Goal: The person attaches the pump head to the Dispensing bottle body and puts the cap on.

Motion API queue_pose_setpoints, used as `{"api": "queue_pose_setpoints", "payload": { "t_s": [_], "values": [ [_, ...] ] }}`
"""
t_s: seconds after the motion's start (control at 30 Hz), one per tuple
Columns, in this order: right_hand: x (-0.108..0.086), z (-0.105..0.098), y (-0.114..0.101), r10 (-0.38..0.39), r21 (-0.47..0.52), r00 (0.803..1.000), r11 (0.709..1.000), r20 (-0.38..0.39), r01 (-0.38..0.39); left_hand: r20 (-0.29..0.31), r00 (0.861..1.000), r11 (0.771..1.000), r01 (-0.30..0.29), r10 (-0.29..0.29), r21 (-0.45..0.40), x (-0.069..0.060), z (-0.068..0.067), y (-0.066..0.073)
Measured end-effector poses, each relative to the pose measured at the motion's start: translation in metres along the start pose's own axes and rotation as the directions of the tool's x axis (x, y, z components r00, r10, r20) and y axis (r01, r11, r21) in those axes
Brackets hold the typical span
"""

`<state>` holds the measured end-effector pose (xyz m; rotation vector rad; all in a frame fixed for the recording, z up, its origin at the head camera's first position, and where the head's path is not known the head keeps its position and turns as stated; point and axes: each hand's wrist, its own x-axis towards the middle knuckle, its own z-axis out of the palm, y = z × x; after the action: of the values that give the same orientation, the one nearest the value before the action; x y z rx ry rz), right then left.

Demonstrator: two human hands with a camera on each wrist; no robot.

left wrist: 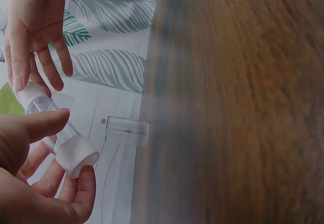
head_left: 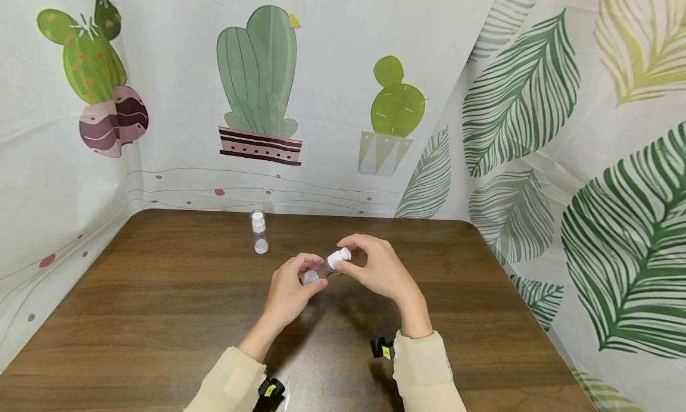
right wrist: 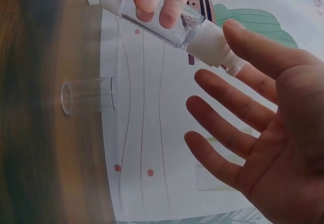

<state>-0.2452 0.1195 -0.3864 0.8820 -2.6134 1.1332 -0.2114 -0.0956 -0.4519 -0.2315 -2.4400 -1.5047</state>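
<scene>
A small clear pump bottle (head_left: 323,268) with a white base is held tilted above the table between both hands. My left hand (head_left: 289,290) grips its body near the base, thumb on one side and fingers on the other. At the upper end, my right hand (head_left: 377,266) pinches the white pump head (right wrist: 210,44) between thumb and index finger, its other fingers spread loosely. Behind the bottle, a clear cylindrical cap (left wrist: 126,131) stands on the tabletop; the right wrist view also shows this cap (right wrist: 88,95), while the hands and bottle mostly hide it in the head view.
Another clear bottle (head_left: 259,232) with a white top and base stands near the back left of the wooden table (head_left: 161,293). A white cloth (head_left: 332,102) printed with cacti and leaves hangs along the table's back edge and sides.
</scene>
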Motion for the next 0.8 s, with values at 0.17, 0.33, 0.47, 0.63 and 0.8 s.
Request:
{"api": "queue_pose_setpoints", "payload": {
  "t_s": [0.17,0.33,0.47,0.63,0.8],
  "values": [
    [-0.0011,-0.0022,0.0020,-0.045,-0.003,0.999,0.999,-0.015,0.045,0.000,1.000,1.000,-0.002,0.002,-0.003,0.0003,-0.0001,0.0000],
    [-0.0013,-0.0043,0.0023,-0.079,0.001,0.997,0.997,-0.009,0.079,0.000,1.000,1.000,-0.001,0.001,-0.001,-0.0001,-0.0005,0.0001],
    [-0.0010,-0.0050,0.0029,-0.092,0.007,0.996,0.996,-0.004,0.092,0.000,1.000,1.000,0.000,0.000,0.005,-0.0004,-0.0008,0.0005],
    [-0.0011,-0.0054,0.0039,-0.106,0.014,0.994,0.994,0.001,0.106,-0.001,1.000,1.000,-0.002,0.002,0.005,-0.0001,-0.0007,0.0007],
    [-0.0013,-0.0044,0.0052,-0.108,0.017,0.994,0.994,0.017,0.108,-0.001,1.000,1.000,-0.002,0.002,0.002,0.0000,-0.0006,0.0008]
  ]
}}
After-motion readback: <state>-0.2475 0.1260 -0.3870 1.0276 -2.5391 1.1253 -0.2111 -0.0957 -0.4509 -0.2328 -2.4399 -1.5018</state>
